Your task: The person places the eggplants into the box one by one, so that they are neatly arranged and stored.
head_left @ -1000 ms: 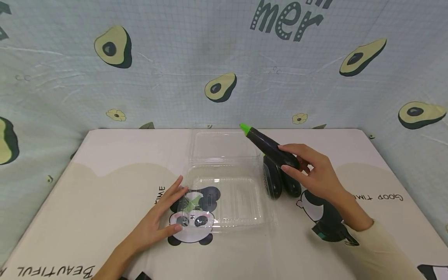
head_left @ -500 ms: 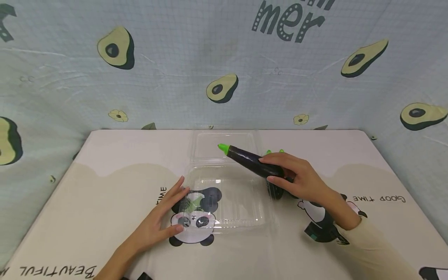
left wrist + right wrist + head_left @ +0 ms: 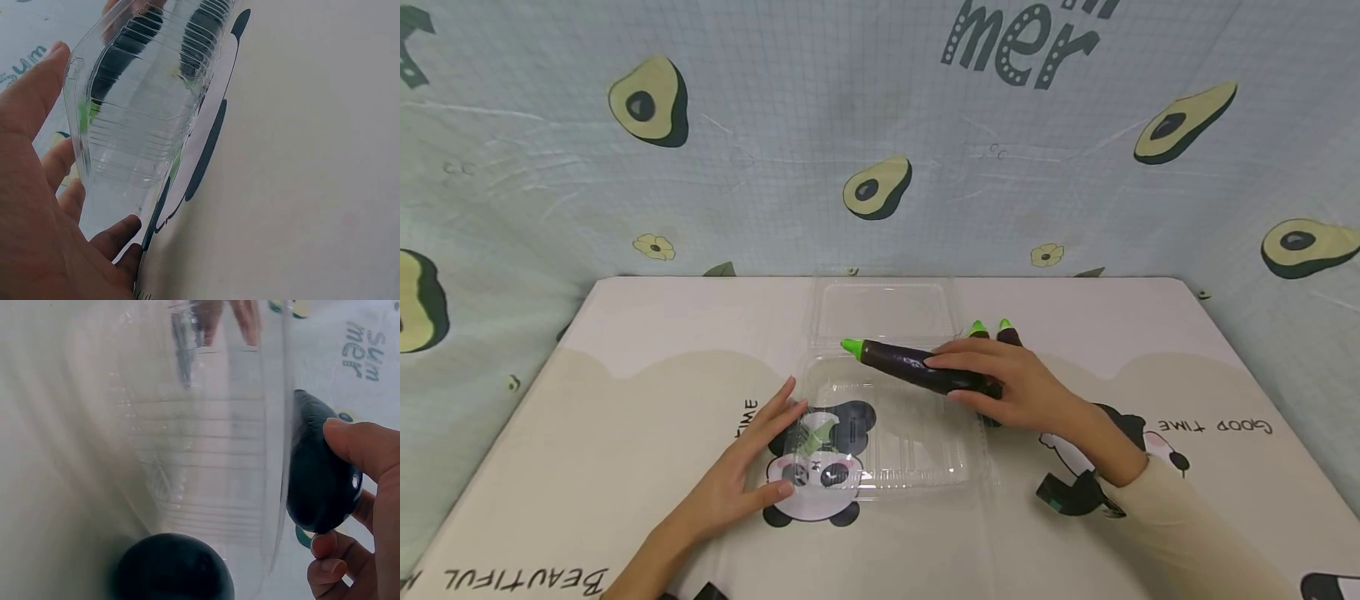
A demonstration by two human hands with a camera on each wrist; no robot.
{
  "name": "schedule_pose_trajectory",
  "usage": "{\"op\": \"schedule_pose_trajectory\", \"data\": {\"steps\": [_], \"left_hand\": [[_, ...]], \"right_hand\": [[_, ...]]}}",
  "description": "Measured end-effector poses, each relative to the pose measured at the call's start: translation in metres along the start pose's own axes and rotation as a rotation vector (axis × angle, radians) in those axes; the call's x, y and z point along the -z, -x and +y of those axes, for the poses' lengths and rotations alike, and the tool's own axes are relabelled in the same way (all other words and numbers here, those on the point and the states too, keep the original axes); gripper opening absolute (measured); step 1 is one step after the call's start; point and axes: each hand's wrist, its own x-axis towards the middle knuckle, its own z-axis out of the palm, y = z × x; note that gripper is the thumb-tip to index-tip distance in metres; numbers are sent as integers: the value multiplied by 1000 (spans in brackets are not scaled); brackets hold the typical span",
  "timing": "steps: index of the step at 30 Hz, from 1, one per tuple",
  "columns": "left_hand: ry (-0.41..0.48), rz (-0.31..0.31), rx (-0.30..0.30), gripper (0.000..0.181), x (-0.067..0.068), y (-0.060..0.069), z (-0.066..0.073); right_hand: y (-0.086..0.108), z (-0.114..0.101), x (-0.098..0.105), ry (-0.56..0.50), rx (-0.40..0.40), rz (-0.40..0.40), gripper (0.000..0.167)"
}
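Observation:
A clear plastic clamshell box (image 3: 917, 446) lies opened on the table, its lid (image 3: 883, 308) folded back. My left hand (image 3: 745, 467) rests at the box's left rim, fingers spread and loosely extended; in the left wrist view the thumb (image 3: 44, 75) touches the rim. With my right hand (image 3: 1018, 379) I hold a dark eggplant (image 3: 898, 362) by its thick end, its green stem end pointing left, over the box. The right wrist view has this eggplant (image 3: 322, 469) at the rim. Two more eggplants lie right of the box, mostly hidden by my right hand; their green tips (image 3: 977, 327) show.
Printed pandas and lettering cover the tablecloth (image 3: 625, 433). A hanging sheet with avocado prints (image 3: 760, 167) stands behind the table's far edge. A black strap-like piece (image 3: 1075, 493) shows by the right wrist.
My right hand has carried the eggplant left and down over the box, and the eggplant has turned closer to level. My left hand has stayed at the box's rim.

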Motion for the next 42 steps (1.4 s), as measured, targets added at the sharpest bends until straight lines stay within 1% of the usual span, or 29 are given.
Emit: {"op": "schedule_pose_trajectory", "data": {"steps": [2,8,13,17,21,26,38,42], "left_hand": [[0,2,0,80,0,0,0],[9,8,-24,80,-1,0,0],[0,1,1,80,0,0,-1],[-8,-1,13,80,1,0,-1],[-4,2,8,80,0,0,-2],[-3,0,9,80,0,1,-2],[7,1,-12,79,-1,0,-1],[6,3,-10,79,-1,0,-2]], "right_hand": [[-1,0,-3,14,13,-13,44],[-5,-1,-8,32,32,-47,43],[-7,0,-12,45,47,-66,42],[-9,3,-16,71,60,-105,43],[-10,4,-19,102,67,-148,44],[-12,4,-23,120,58,-187,46],[-16,2,-25,198,64,-220,45],[-16,3,-25,222,69,-229,44]]}}
